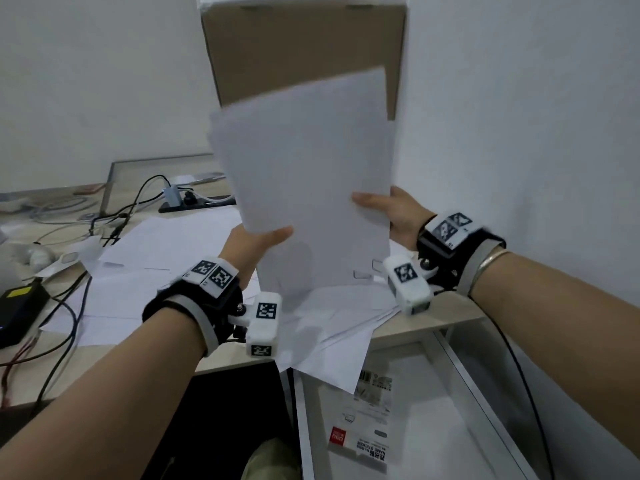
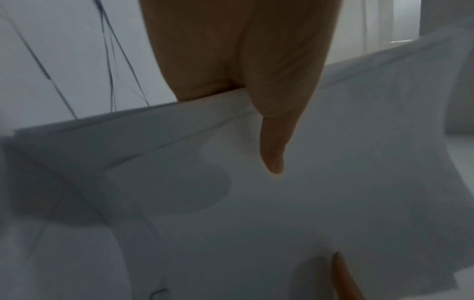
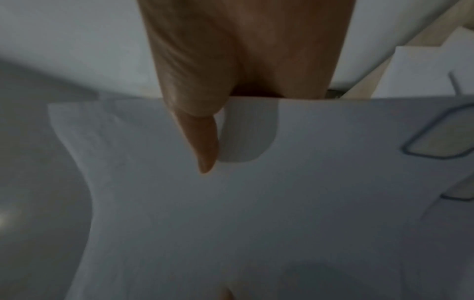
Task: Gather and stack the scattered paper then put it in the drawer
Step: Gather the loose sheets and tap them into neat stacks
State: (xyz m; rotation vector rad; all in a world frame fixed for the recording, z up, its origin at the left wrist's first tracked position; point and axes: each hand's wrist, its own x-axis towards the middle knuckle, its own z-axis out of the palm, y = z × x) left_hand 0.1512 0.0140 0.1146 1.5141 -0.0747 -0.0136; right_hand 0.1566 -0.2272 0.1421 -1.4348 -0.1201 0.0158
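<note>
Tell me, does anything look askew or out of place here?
Yes. The held stack of paper is fanned, its sheets twisted out of line between the left hand and right hand. More loose sheets lie on the desk, some hanging over its edge above the open drawer.

Head view: even, soft indoor light, no glare, white walls slightly grey. Wide-angle bending at edges; held paper sheets (image 1: 304, 174) motion-blurred. Both wrist views dim, grainy, soft-focus. Thumb shadows fall on the paper in each; brighter wall patch far right in left wrist view.
</note>
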